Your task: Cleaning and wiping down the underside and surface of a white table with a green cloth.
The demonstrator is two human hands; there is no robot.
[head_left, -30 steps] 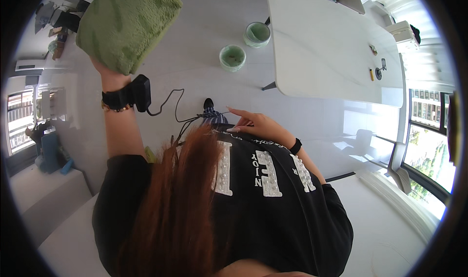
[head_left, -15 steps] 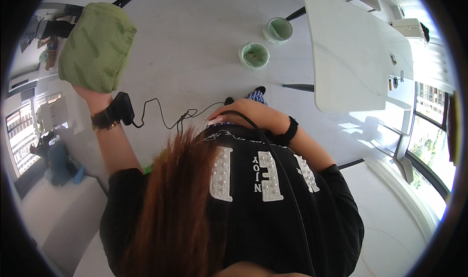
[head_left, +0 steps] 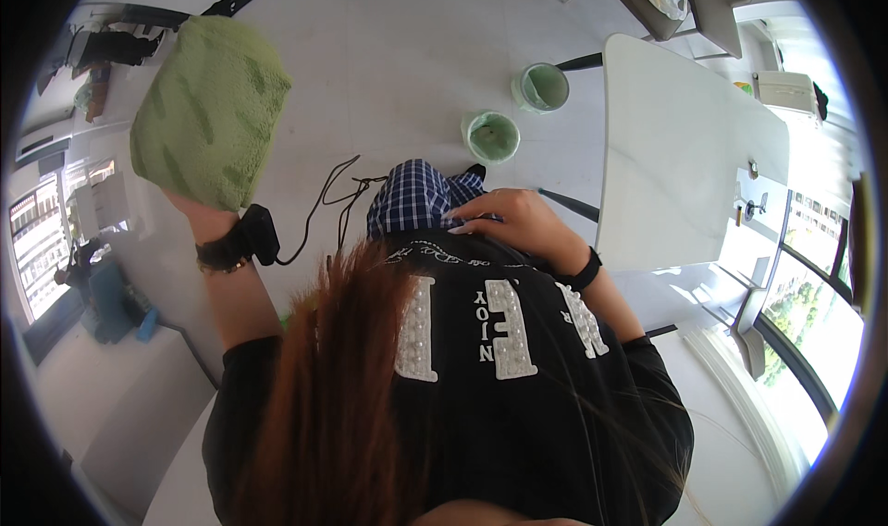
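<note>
My left hand (head_left: 205,215) is raised at the left, mostly covered by a thick green towel (head_left: 213,110). The towel hangs over it as a rounded bundle, and the fingers are hidden beneath. A black device (head_left: 259,235) is strapped to that wrist, with a black cable (head_left: 319,207) trailing from it. Over my waist, my right hand (head_left: 518,219) rests at the hem of my black shirt (head_left: 462,313), against blue plaid trousers (head_left: 412,198). Its fingers are stretched out with nothing visible between them. A black band (head_left: 585,272) circles the right wrist.
Two bins lined with pale green bags, one nearer (head_left: 491,137) and one farther (head_left: 542,88), stand on the floor ahead. A white marble-look table (head_left: 684,156) is to the right. Chairs (head_left: 712,12) stand at the far right, and a white counter (head_left: 120,396) at the left.
The towel and my left hand have shifted right and slightly down in view. My right hand has moved right. The cable no longer crosses it or my shirt, and more of the trousers shows.
</note>
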